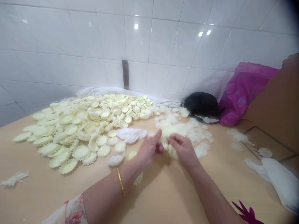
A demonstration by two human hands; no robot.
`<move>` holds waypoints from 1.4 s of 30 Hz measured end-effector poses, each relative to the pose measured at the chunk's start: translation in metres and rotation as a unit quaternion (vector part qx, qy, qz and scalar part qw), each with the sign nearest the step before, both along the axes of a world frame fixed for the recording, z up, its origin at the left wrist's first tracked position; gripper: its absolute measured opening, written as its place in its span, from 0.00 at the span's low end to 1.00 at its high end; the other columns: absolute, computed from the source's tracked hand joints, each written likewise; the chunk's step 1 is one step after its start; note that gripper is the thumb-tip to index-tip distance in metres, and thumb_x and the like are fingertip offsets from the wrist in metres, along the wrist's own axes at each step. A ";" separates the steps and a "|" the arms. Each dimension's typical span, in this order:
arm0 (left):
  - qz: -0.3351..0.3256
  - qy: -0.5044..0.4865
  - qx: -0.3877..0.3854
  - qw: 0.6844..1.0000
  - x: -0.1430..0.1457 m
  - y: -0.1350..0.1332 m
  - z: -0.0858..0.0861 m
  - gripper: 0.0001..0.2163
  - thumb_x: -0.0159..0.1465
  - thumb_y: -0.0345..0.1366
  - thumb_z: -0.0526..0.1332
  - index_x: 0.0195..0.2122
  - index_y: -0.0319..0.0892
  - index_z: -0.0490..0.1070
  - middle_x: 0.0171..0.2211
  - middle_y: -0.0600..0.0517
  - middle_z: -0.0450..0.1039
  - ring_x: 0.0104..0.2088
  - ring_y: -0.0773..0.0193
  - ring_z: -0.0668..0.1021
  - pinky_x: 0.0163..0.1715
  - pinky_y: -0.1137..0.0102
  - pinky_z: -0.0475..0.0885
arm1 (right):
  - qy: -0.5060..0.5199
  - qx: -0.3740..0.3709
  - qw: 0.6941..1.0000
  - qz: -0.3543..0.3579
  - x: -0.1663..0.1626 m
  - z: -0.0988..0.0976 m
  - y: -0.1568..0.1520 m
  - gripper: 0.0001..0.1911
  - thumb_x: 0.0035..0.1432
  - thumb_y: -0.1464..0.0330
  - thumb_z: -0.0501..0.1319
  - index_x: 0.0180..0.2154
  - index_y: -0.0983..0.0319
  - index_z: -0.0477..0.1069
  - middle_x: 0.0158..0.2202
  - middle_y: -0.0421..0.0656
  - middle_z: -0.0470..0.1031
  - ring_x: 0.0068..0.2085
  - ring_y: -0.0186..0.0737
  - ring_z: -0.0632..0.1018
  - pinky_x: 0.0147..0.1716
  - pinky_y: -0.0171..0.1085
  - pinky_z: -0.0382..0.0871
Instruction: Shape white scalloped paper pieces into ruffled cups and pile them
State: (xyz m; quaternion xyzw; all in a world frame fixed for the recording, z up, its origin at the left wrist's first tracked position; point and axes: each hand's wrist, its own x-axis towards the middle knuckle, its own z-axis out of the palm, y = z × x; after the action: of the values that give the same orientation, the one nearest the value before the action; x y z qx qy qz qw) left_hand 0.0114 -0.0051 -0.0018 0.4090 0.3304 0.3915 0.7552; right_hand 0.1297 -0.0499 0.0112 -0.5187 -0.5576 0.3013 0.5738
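Tabletop (173,196) | left hand (149,149), right hand (183,148): pale piece (164,145) between, blurred

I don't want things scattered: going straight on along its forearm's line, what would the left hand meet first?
Probably the loose heap of pale scalloped pieces just beyond the left hand. The right hand is close to that line, though, and depth is unclear.

Bright overall. Spot glare on glossy white rectangular ceramic wall tiles (163,40). Soft shadows on flat tan tabletop (174,196). Detail hazy; upper right corner darkened.
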 end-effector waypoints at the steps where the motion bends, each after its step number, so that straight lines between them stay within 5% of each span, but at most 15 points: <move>1: -0.007 -0.009 0.003 1.000 -0.001 0.000 0.001 0.19 0.51 0.49 0.62 0.18 0.39 0.59 0.13 0.56 0.60 0.18 0.70 0.67 0.23 0.72 0.61 | 0.010 -0.003 1.000 -0.015 0.001 -0.001 0.001 0.12 0.48 0.62 0.60 0.20 0.62 0.67 0.19 0.36 0.65 0.24 0.33 0.66 0.26 0.33 0.61; 8: -0.012 0.009 0.031 0.999 -0.003 0.000 0.002 0.12 0.49 0.36 0.65 0.20 0.38 0.61 0.16 0.55 0.64 0.21 0.70 0.69 0.26 0.73 0.63 | 0.136 0.005 0.986 -0.099 0.013 -0.006 0.007 0.11 0.45 0.64 0.60 0.18 0.62 0.63 0.19 0.36 0.63 0.25 0.33 0.66 0.27 0.33 0.62; 16: -0.021 0.029 0.082 0.996 -0.002 -0.007 -0.001 0.14 0.50 0.45 0.64 0.27 0.38 0.66 0.25 0.52 0.67 0.25 0.70 0.71 0.29 0.71 0.66 | -0.146 0.062 0.982 -0.106 -0.001 0.000 -0.003 0.08 0.50 0.69 0.56 0.21 0.61 0.67 0.22 0.38 0.68 0.27 0.35 0.69 0.30 0.33 0.62; 26: 0.002 0.096 0.203 0.974 -0.001 -0.006 -0.003 0.16 0.57 0.46 0.57 0.24 0.37 0.67 0.21 0.53 0.65 0.24 0.70 0.68 0.28 0.72 0.64 | 0.025 -0.017 1.000 0.004 0.003 -0.005 0.003 0.09 0.49 0.66 0.59 0.20 0.62 0.65 0.18 0.36 0.67 0.23 0.33 0.68 0.28 0.34 0.64; 36: 0.054 0.152 0.222 0.961 0.001 -0.007 -0.001 0.16 0.58 0.45 0.54 0.20 0.37 0.66 0.20 0.51 0.67 0.23 0.67 0.70 0.27 0.71 0.65 | 0.190 -0.046 0.978 -0.066 0.007 -0.007 0.008 0.13 0.40 0.63 0.66 0.17 0.63 0.65 0.17 0.34 0.63 0.24 0.31 0.64 0.28 0.33 0.59; 42: 0.061 0.171 0.211 0.960 0.001 -0.006 -0.004 0.16 0.57 0.44 0.54 0.20 0.38 0.65 0.19 0.52 0.67 0.22 0.68 0.69 0.26 0.72 0.65 | 0.087 -0.014 0.993 -0.082 0.007 -0.006 0.007 0.10 0.45 0.64 0.62 0.20 0.62 0.66 0.19 0.35 0.64 0.25 0.32 0.64 0.28 0.33 0.58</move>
State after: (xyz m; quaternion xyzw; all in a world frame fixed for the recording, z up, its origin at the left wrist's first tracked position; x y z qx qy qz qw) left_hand 0.0126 -0.0114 -0.0059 0.5991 0.3890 0.4220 0.5583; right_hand 0.1367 -0.0432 0.0056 -0.5422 -0.4567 0.3049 0.6360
